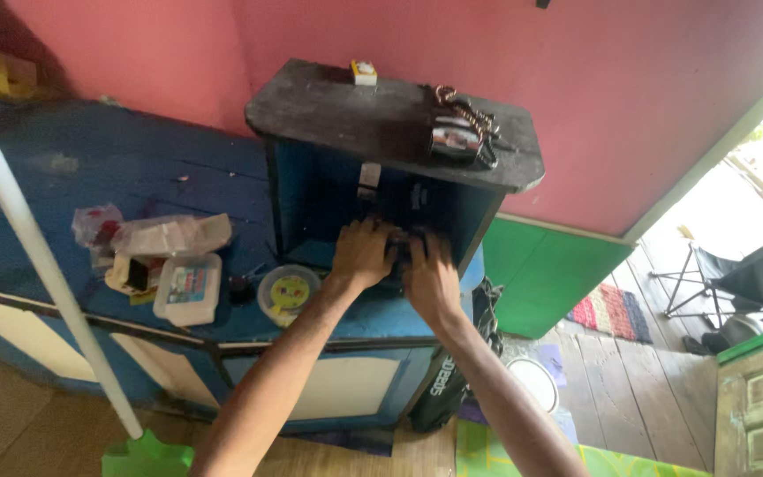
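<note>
Both hands reach into the open front of a small blue cabinet that stands on the blue counter. The left hand and the right hand sit side by side, fingers curled around a dark object in the shadowed opening — what it is cannot be told, and whether each grip is truly clenched on it is unclear (the fingertips are hidden). Above the grip, on the cabinet's dark top, lie a bunch of keys and a small box. Left of the grip stand a round tub and a white lidded container.
</note>
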